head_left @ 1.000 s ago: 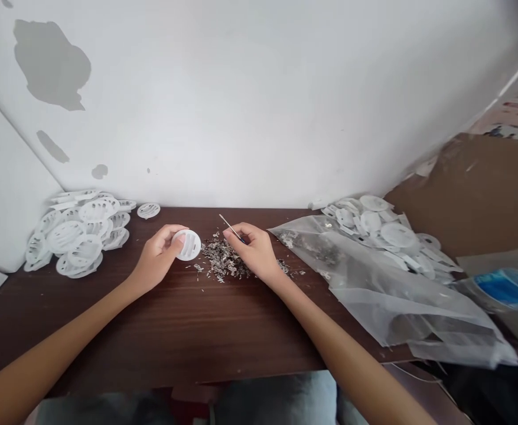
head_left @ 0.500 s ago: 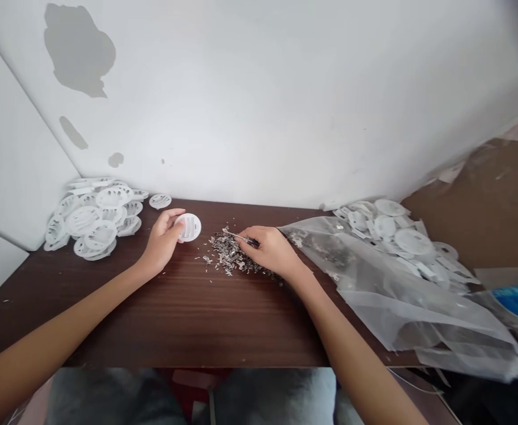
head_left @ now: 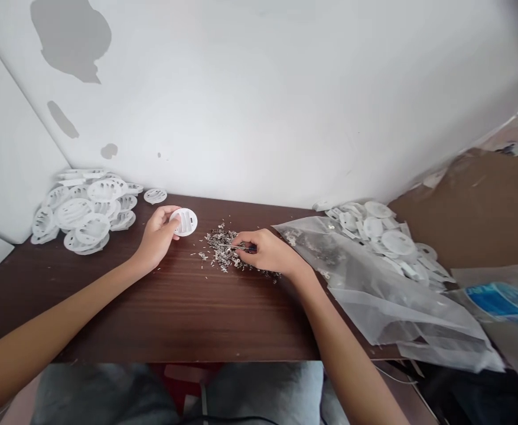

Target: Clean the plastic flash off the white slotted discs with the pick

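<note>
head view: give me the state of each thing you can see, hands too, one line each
left hand, closed on the white disc
white disc, held up, slotted face showing
right hand, closed on the thin tool
thin tool, gripped, pointing at the metal pieces
metal pieces, loose, scattered in a heap
left disc pile, loosely stacked
lone disc, lying apart
right disc pile, jumbled
plastic bag, creased, spread out

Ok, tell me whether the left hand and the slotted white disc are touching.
Touching. The head view shows the slotted white disc gripped at its left edge by the left hand, thumb over its face.
</note>
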Demonstrator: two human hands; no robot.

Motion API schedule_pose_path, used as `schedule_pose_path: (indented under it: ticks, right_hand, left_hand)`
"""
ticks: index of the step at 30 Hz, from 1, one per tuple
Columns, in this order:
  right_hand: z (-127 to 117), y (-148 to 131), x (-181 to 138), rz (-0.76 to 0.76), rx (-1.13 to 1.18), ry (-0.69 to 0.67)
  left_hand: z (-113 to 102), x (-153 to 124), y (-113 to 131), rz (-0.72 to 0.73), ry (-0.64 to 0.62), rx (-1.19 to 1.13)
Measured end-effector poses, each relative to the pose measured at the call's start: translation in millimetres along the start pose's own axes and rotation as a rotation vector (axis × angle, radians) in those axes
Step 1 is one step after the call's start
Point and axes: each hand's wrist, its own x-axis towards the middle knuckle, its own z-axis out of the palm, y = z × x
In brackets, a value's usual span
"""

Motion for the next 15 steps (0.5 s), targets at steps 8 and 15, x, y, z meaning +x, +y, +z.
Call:
schedule_pose_path:
  ticks: [8,15]
  right_hand:
    - [2,2,1,-0.026,-0.009,-0.008]
    - [2,5,1,0.008,-0.017,0.000]
  left_hand:
    - [2,-2,8,-0.086,0.048,-0.122]
    - [5,-11,9,-0.054,-0.062,-0.116]
